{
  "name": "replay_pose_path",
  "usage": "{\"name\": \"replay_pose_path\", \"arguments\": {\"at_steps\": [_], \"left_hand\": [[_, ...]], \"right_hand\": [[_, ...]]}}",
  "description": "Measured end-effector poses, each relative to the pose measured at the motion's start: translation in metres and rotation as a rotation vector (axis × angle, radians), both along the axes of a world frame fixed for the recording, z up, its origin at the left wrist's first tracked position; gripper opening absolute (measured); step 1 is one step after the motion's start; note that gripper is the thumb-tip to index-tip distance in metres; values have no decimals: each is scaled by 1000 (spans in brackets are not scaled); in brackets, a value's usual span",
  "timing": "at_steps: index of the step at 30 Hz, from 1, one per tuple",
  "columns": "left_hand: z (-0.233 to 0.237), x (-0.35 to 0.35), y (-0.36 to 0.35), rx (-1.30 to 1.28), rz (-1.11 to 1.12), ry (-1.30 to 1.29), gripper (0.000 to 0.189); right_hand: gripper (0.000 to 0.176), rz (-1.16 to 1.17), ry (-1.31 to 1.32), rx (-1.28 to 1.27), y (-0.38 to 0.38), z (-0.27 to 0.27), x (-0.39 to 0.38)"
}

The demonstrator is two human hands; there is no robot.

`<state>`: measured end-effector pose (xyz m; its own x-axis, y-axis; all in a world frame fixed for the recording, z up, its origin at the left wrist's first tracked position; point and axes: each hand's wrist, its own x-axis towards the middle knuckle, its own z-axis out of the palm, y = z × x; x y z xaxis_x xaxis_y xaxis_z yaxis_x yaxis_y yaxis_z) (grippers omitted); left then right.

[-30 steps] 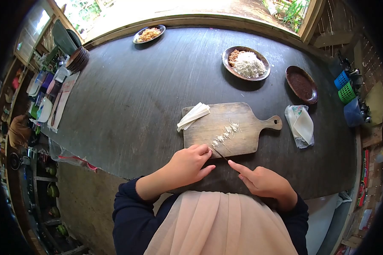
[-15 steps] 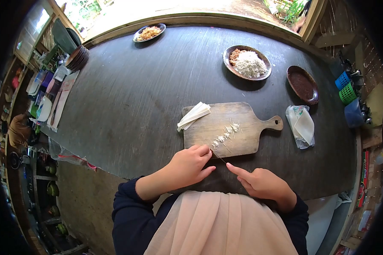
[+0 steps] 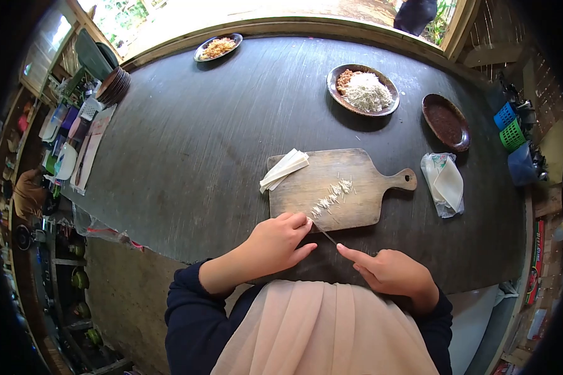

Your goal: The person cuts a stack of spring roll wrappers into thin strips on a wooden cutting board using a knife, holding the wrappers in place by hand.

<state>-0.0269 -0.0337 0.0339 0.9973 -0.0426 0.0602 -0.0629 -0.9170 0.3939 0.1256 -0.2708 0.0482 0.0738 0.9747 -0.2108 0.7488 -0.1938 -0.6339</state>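
A wide dark table [image 3: 200, 137], seen from above, spreads in front of a person in dark sleeves [image 3: 194, 306]. Near the person lies a wooden cutting board [image 3: 363, 200], its handle pointing right. The left hand [image 3: 281, 240] rests at the board's near edge, fingertips bunched with a pale bit showing at their ends and the thumb apart; whether they pinch or only press cannot be told. The right hand [image 3: 388, 269] is curled around a knife [image 3: 326, 233], forefinger stretched forward, the handle hidden. Beyond the board, a round plate [image 3: 355, 110] holds white shreds and brown pieces; to its right is a dark oval plate [image 3: 445, 122], with a plastic packet [image 3: 444, 184] nearer. A smaller plate of golden shreds [image 3: 219, 47] stands at the far edge. Pale strips [image 3: 284, 170] lie stacked on the board's far left corner, and fine white slivers [image 3: 323, 204] trail diagonally across its middle. The knife tip sits just beside the left fingertips, so a slip or an uncurled finger could mean a cut. Working at the board's near edge, the blade could skid off, or slivers could drop onto the table; the overhanging strips could slide off if bumped.
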Motion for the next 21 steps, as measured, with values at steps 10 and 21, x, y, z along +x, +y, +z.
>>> {"name": "replay_pose_path", "arguments": {"at_steps": [10, 21], "left_hand": [[-2, -1, 1, -20, -8, -28, 42], [-1, -1, 0, -11, 3, 7, 39]], "right_hand": [[59, -59, 7, 18, 6, -5, -2], [58, -41, 14, 59, 8, -7, -3]]}}
